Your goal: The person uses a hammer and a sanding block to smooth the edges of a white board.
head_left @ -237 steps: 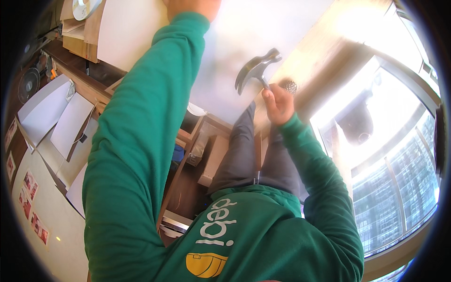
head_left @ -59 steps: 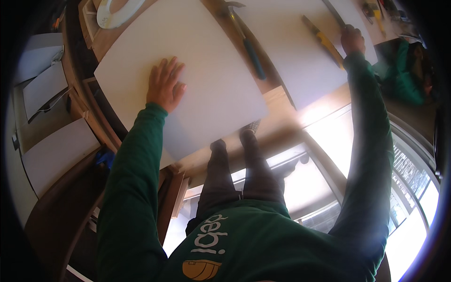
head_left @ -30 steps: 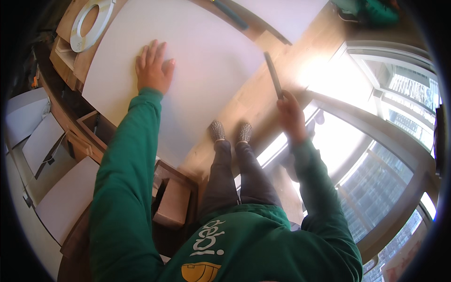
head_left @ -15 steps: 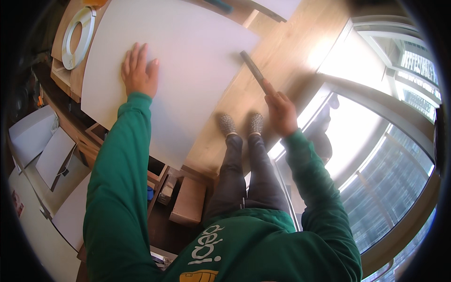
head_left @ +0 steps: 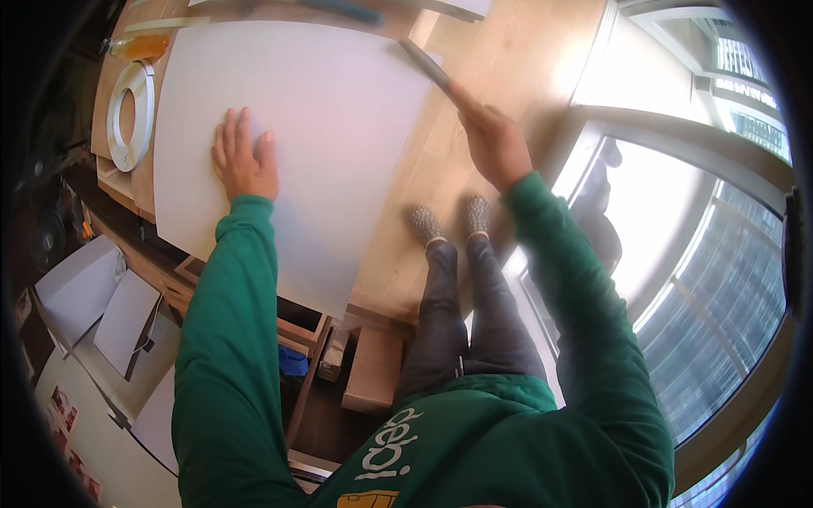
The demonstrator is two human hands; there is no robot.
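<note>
Left of centre, our left grip (head_left: 246, 161) lies spread on the white panel (head_left: 326, 135); our right grip (head_left: 493, 140) clasps a dark bar (head_left: 423, 63) near the panel's upper-right corner. Edge work seems underway, its remainder unclear.

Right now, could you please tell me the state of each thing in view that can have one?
Left grip: open, palm down on the white board.
Right grip: closed around the long grey tool.
White board: lying flat.
Long grey tool: held, far end near the board's far right corner; contact unclear.
White ring: lying left of the board.
Orange bottle: on its side.
Teal handle: lying beyond the board, blurred.
</note>
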